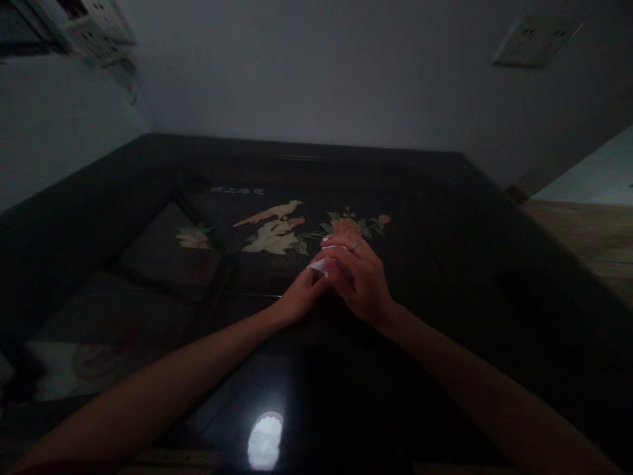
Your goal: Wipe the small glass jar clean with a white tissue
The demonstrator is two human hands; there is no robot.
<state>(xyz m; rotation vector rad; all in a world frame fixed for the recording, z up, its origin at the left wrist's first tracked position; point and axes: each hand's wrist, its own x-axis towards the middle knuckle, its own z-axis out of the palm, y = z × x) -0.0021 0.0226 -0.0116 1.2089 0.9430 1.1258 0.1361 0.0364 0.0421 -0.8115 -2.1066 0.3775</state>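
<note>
Both of my hands meet over the middle of a dark glossy table [445, 218]. My right hand [359, 280] lies partly over my left hand [299, 297], its fingers curled, a ring on one finger. A small white piece [319, 266], perhaps paper or tissue, shows between the two hands and both seem to pinch it. My left hand's fingers are mostly hidden under the right hand. The room is dim.
The table top carries an inlaid picture of a bird [271, 212] and flowers [353, 223] under glass. A bright lamp reflection [266, 441] sits near the front edge. Grey walls with sockets [537, 36] stand behind; wooden floor [588, 231] shows at right.
</note>
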